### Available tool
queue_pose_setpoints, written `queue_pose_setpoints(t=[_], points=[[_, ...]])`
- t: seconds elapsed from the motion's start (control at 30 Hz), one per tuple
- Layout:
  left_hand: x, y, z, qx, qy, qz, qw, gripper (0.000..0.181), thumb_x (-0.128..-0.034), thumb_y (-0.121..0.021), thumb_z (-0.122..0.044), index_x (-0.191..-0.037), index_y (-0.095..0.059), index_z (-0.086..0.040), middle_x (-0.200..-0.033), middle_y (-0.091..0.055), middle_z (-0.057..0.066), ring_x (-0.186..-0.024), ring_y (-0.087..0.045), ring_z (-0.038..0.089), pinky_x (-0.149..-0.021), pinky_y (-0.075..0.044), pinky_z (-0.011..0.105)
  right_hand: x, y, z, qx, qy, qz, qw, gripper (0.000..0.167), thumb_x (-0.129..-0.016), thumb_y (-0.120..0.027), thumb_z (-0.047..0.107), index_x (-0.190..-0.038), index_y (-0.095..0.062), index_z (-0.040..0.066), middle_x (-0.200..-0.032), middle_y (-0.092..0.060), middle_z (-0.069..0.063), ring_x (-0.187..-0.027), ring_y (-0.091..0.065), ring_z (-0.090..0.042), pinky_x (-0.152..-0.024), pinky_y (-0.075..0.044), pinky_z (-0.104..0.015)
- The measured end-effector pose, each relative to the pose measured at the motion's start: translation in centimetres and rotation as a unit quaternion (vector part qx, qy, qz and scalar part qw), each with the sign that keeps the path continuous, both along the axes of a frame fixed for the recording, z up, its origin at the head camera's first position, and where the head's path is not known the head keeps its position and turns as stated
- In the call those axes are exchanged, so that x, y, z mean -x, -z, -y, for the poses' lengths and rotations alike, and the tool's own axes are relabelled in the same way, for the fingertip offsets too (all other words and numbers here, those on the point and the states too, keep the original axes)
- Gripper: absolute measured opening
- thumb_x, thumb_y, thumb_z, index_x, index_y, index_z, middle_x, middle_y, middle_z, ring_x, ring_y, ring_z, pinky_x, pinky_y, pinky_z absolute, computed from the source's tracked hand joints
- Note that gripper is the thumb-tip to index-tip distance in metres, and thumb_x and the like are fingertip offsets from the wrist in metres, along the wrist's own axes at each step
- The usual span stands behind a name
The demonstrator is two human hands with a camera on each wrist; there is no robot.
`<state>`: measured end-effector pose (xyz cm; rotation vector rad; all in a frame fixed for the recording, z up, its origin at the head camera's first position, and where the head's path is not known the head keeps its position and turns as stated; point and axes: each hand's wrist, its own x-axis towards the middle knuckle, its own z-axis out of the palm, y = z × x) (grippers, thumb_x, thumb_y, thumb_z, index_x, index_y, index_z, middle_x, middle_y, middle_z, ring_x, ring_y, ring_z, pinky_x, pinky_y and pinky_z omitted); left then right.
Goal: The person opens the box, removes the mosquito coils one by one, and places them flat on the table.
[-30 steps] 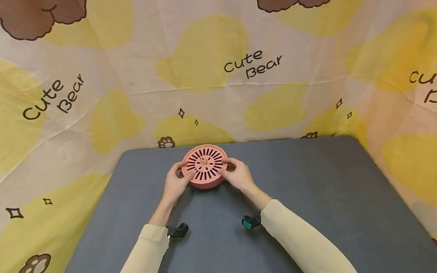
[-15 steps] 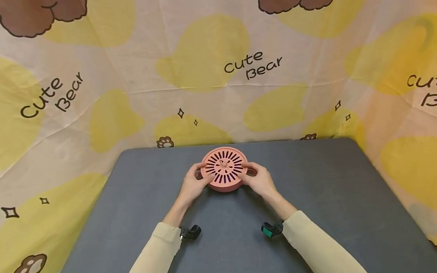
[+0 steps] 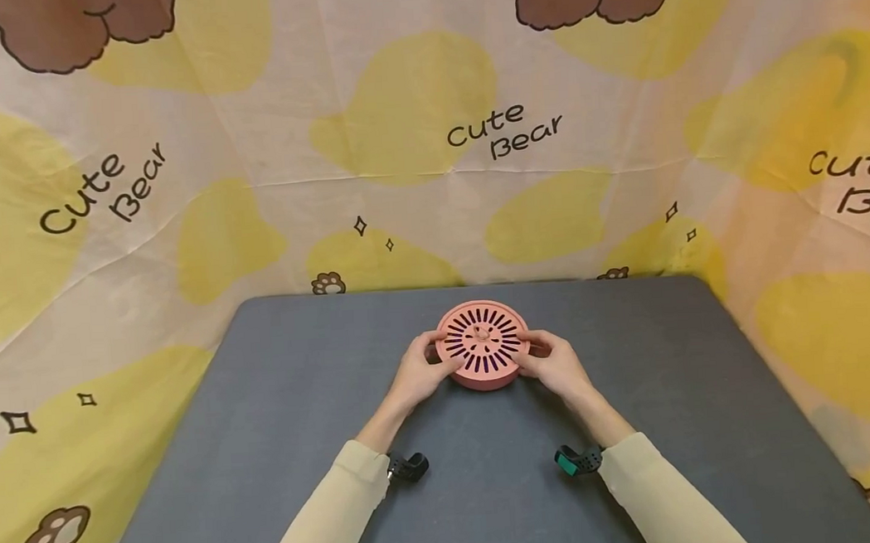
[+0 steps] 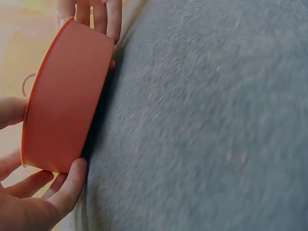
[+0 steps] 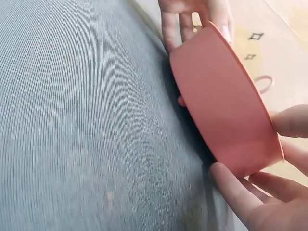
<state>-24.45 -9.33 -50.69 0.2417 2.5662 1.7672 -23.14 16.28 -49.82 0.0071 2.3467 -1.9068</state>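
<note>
A round pink mosquito coil holder (image 3: pixel 483 353) with a slotted lid and a small ring on top is held between both hands at the back middle of the table. My left hand (image 3: pixel 419 372) grips its left side, thumb on the lid's edge and fingers around the wall. On the opposite side my right hand (image 3: pixel 558 365) grips it likewise. Both wrist views show the smooth side wall, with fingertips at the lower edge. A dark shadow runs under that edge; whether the holder touches the table I cannot tell. Its inside is mostly hidden beneath the lid.
The grey table (image 3: pixel 266 448) has a ribbed, cloth-like surface. Behind it and along both sides hangs a printed curtain (image 3: pixel 397 141) with yellow patches and bear drawings. Dark straps (image 3: pixel 410 468) are on the wrists, by the light sleeves.
Both hands have carried the mosquito coil holder to the right and slightly nearer to me. Their grip on it looks the same.
</note>
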Motion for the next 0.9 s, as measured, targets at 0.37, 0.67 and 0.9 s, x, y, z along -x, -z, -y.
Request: queue_pose_setpoints(t=[0.37, 0.67, 0.9], points=[[0.2, 0.0, -0.9, 0.063, 0.013, -0.023, 0.9977, 0.057, -0.0905, -0.078, -0.025, -0.14, -0.058, -0.005, -0.141, -0.054, 0.016, -0.132, -0.05, 0.032, -0.108, -0.04, 0.05, 0.3, -0.5, -1.8, -0.097, -0.045, -0.011, 0.9942, 0.054, -0.097, -0.071, 0.02, -0.145, -0.053, 0.002, -0.14, -0.055, -0.021, -0.124, -0.057, -0.035, -0.094, -0.054, -0.04], [0.5, 0.0, -0.8, 0.069, 0.021, -0.019, 0.9972, 0.055, -0.0938, -0.075, -0.025, -0.142, -0.056, -0.005, -0.139, -0.055, 0.015, -0.116, -0.058, 0.027, -0.094, -0.049, 0.045, 0.9, -3.3, -2.0, -0.245, -0.056, -0.075, 0.965, 0.053, -0.097, -0.069, 0.025, -0.141, -0.054, -0.001, -0.135, -0.059, -0.024, -0.125, -0.056, -0.041, -0.099, -0.047, -0.057], [0.6, 0.1, -0.7, 0.062, 0.019, -0.016, 0.9978, 0.054, -0.0936, -0.074, -0.025, -0.141, -0.057, -0.006, -0.137, -0.056, 0.015, -0.116, -0.058, 0.026, -0.095, -0.048, 0.045, 1.4, -4.6, -1.4, -0.246, -0.033, -0.12, 0.9612, 0.043, -0.098, -0.068, 0.024, -0.135, -0.062, 0.002, -0.132, -0.062, -0.022, -0.122, -0.058, -0.04, -0.097, -0.048, -0.057]])
